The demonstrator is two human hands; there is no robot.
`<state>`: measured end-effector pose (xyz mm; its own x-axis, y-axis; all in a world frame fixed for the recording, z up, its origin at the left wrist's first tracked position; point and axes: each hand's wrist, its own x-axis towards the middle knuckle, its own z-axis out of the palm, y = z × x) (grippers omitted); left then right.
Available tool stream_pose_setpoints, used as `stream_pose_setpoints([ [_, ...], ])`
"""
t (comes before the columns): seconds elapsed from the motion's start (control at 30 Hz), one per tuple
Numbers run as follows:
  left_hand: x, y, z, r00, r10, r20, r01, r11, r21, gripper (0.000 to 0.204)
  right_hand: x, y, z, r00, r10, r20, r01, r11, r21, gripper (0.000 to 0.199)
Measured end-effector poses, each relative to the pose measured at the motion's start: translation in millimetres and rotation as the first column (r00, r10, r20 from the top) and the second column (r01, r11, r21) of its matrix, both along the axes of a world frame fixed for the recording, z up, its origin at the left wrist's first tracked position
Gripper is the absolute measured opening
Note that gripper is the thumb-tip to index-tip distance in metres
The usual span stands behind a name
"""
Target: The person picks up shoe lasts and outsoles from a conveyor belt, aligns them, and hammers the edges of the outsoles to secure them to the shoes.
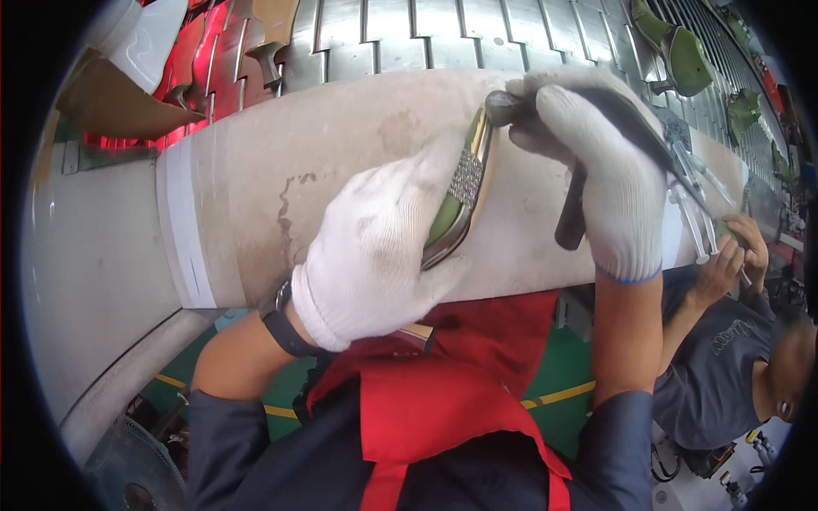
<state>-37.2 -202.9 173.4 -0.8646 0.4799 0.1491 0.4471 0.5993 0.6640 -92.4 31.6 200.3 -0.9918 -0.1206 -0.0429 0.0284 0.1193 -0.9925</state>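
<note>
My left hand [379,234], in a white knit glove, grips a green shoe [443,220] with a glittering stone band across it and a shiny metallic sole edge. The shoe is tilted on its side above the padded beige bench, and my palm hides much of it. My right hand [605,162], gloved too, is closed around a dark hammer [571,217]. Its rounded head [501,109] lies beside the far end of the shoe; whether they touch I cannot tell. Part of the tool is hidden by the fingers.
Beyond the bench [341,128] runs a slatted metal conveyor [392,34] carrying green shoes [686,64]. Brown shoe parts [128,98] and a white piece [149,38] stand far left under red light. Clear syringes [697,221] lie at right, near a co-worker's hands [728,264].
</note>
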Motion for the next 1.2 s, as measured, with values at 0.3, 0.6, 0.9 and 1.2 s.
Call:
stream_pose_setpoints([
  [0.3, 3.5, -2.4, -8.5, 0.990, 0.046, -0.135, -0.038, 0.998, 0.056, 0.085, 88.4, 5.4, -24.2, 0.988, 0.110, -0.104, -0.100, 0.990, 0.099, 0.025],
  [0.6, 6.6, -5.2, -7.5, 0.996, 0.043, -0.076, -0.038, 0.997, 0.067, 0.091, 129.6, -35.4, -32.0, 0.927, -0.094, -0.362, 0.148, 0.981, 0.124, 0.033],
  [0.9, 42.6, -32.7, -16.5, 0.969, 0.009, -0.247, -0.019, 0.999, -0.035, 0.107, 151.6, -70.2, -36.2, 0.874, -0.028, -0.485, 0.133, 0.974, 0.184, 0.039],
  [1.2, 46.1, -43.6, -12.2, 0.980, -0.020, -0.200, 0.010, 0.999, -0.051, 0.119, 157.1, -62.8, -20.4, 0.951, 0.195, -0.240, -0.185, 0.981, 0.066, 0.040],
])
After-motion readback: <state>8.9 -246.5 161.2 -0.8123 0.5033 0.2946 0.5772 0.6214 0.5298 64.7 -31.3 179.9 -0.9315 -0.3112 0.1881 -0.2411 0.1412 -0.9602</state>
